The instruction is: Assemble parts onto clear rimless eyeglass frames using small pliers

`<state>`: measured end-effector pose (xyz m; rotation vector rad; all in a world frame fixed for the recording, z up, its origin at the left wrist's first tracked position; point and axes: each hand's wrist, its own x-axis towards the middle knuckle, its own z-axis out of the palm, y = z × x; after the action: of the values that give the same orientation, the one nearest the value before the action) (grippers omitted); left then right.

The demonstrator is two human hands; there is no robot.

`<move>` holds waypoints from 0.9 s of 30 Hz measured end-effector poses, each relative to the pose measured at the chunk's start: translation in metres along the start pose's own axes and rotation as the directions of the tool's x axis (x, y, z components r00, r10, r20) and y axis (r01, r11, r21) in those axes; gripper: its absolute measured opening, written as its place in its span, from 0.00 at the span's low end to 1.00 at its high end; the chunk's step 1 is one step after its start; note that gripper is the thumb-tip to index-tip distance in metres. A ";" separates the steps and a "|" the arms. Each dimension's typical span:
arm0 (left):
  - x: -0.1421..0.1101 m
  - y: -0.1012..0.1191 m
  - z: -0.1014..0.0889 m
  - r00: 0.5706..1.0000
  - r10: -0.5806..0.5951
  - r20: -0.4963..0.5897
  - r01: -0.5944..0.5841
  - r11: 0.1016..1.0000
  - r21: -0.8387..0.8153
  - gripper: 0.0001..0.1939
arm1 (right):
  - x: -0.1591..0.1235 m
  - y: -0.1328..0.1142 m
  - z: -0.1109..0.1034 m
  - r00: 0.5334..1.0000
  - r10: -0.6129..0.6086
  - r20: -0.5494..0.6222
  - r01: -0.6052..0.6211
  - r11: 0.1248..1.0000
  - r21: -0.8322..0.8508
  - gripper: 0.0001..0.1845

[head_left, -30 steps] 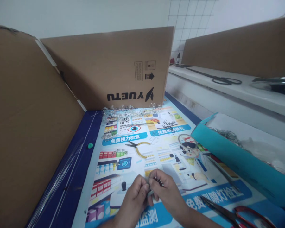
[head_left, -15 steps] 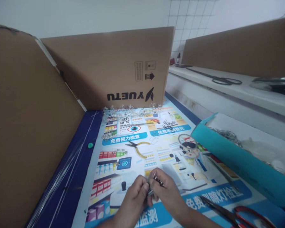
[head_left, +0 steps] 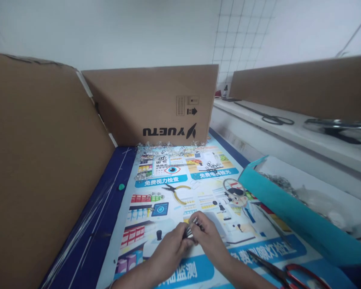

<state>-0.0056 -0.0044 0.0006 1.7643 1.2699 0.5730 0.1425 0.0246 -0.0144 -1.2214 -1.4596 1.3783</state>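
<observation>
My left hand point(head_left: 175, 245) and my right hand point(head_left: 209, 241) meet over the lower middle of the printed sheet point(head_left: 156, 277). Between their fingertips is a small bunch of slim silver metal pieces point(head_left: 189, 231), with dark gaps among them. Fingers cover much of the bunch, so its exact kind cannot be made out. Both hands are closed and pinch it from either side. Beyond them lie pliers with yellow handles point(head_left: 185, 197), jaws apart and toward the left.
Scissors with red handles point(head_left: 291, 277) lie at lower right, beside a teal box point(head_left: 285, 210) holding metal wire pieces and clear plastic. Clear and silvery bits point(head_left: 168, 149) are heaped along the cardboard wall point(head_left: 123, 104). Black scissors point(head_left: 273, 119) rest on the white ledge point(head_left: 246, 111).
The camera view has tilted up, so the cardboard walls sit lower in the picture. My left hand has turned, with its fingers further around the metal pieces. Both hands still hold them.
</observation>
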 end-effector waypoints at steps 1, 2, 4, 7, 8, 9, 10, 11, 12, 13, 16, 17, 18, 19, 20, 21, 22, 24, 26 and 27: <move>0.001 -0.001 0.000 1.000 0.006 -0.013 -0.006 0.999 0.035 0.09 | 0.000 0.000 0.000 1.000 -0.017 -0.021 0.017 1.000 -0.015 0.09; 0.001 -0.002 0.000 1.000 0.009 -0.020 -0.008 0.998 0.067 0.09 | 0.001 -0.001 -0.001 0.999 -0.037 -0.031 0.036 0.999 -0.025 0.10; 0.004 -0.003 0.000 0.998 0.006 -0.055 0.002 0.989 0.146 0.09 | 0.000 -0.005 -0.003 0.995 -0.082 -0.057 0.081 0.996 -0.029 0.11; 0.006 -0.006 -0.001 0.992 0.008 -0.125 0.024 0.968 0.251 0.10 | 0.000 -0.010 -0.006 0.979 -0.159 -0.127 0.160 0.987 0.002 0.15; 0.007 -0.006 -0.001 0.990 0.010 -0.140 0.028 0.962 0.271 0.10 | 0.000 -0.011 -0.007 0.973 -0.178 -0.149 0.182 0.983 0.014 0.18; 0.007 -0.007 -0.002 0.989 0.024 -0.148 0.020 0.957 0.288 0.10 | -0.001 -0.012 -0.007 0.969 -0.190 -0.155 0.195 0.981 0.019 0.20; 0.007 -0.007 -0.002 0.988 0.037 -0.147 0.010 0.951 0.308 0.10 | -0.001 -0.011 -0.006 0.971 -0.195 -0.134 0.199 0.980 0.014 0.22; 0.006 -0.007 -0.002 0.989 0.046 -0.137 0.002 0.943 0.334 0.09 | -0.002 -0.010 -0.005 0.976 -0.195 -0.093 0.196 0.981 -0.001 0.23; 0.006 -0.006 -0.002 0.991 0.053 -0.122 -0.005 0.932 0.363 0.09 | -0.003 -0.009 -0.003 0.981 -0.191 -0.042 0.190 0.981 -0.022 0.24; 0.005 -0.006 -0.001 0.993 0.053 -0.107 -0.007 0.920 0.393 0.08 | -0.004 -0.007 -0.002 0.983 -0.185 0.010 0.185 0.982 -0.044 0.25; 0.004 -0.004 0.000 0.994 0.067 -0.092 -0.018 0.891 0.453 0.08 | -0.005 -0.003 0.001 0.986 -0.161 0.053 0.164 0.984 -0.073 0.25; 0.004 -0.004 0.001 0.992 0.081 -0.092 -0.029 0.884 0.466 0.08 | -0.005 -0.002 0.001 0.987 -0.152 0.043 0.155 0.985 -0.078 0.25; 0.004 -0.005 0.002 0.991 0.095 -0.091 -0.040 0.877 0.479 0.08 | -0.005 -0.002 0.001 0.989 -0.143 0.039 0.146 0.985 -0.087 0.25; 0.005 -0.006 0.003 0.990 0.111 -0.087 -0.054 0.868 0.493 0.08 | -0.004 -0.002 0.001 0.989 -0.139 0.049 0.143 0.984 -0.105 0.25; 0.005 -0.007 0.004 0.988 0.127 -0.082 -0.068 0.858 0.510 0.08 | -0.004 -0.002 0.001 0.987 -0.142 0.069 0.150 0.980 -0.131 0.24; 0.005 -0.008 0.005 0.987 0.143 -0.078 -0.081 0.845 0.528 0.08 | -0.003 -0.002 0.000 0.984 -0.154 0.094 0.168 0.972 -0.162 0.23; 0.006 -0.010 0.006 0.983 0.165 -0.078 -0.096 0.831 0.548 0.09 | -0.002 -0.002 0.000 0.979 -0.173 0.111 0.192 0.962 -0.194 0.22; 0.008 -0.012 0.008 0.978 0.196 -0.071 -0.115 0.794 0.597 0.10 | 0.001 -0.001 0.001 0.968 -0.226 0.110 0.247 0.935 -0.254 0.20; 0.010 -0.015 0.010 0.969 0.241 -0.049 -0.155 0.753 0.640 0.12 | 0.004 0.001 0.001 0.959 -0.272 0.080 0.284 0.913 -0.295 0.18; 0.011 -0.016 0.011 0.964 0.265 -0.033 -0.177 0.727 0.664 0.12 | 0.006 0.002 0.000 0.956 -0.286 0.066 0.293 0.905 -0.308 0.17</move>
<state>-0.0016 0.0031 -0.0195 2.5325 1.4710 0.3881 0.1411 0.0298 -0.0170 -1.1242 -1.8443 0.9844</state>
